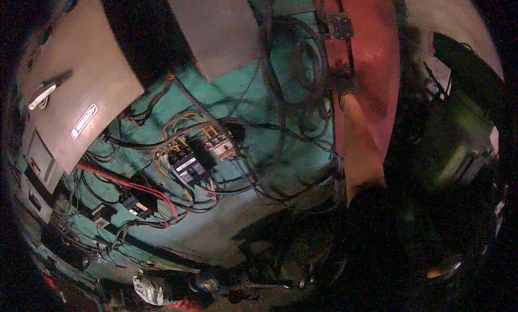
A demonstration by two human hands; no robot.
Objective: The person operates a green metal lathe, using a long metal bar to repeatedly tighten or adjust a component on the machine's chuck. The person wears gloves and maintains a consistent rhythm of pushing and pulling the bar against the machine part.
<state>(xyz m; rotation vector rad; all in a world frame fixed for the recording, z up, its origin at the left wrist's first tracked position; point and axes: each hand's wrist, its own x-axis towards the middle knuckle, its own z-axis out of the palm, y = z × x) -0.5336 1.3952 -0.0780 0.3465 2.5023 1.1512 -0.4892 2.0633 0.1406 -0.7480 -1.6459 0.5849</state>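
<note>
Neither of my hands can be made out in the head view. On a worn teal wall (259,144), a black circuit breaker (191,167) sits near the middle with yellow, red and blue wires at its ends. Just to its right is a paler breaker (220,149), also wired with yellow leads. Lower left, another small breaker (138,207) has red wires (162,196) curving away from it. A small dark device (102,214) sits farther left among loose wires.
At upper left is a beige metal cabinet (102,69) with a handle (42,96). A grey panel (216,31) hangs at the top. Black cables (272,69) loop beside a red panel (372,53). Crumpled clear plastic (147,289) lies at the bottom. The right side is very dark.
</note>
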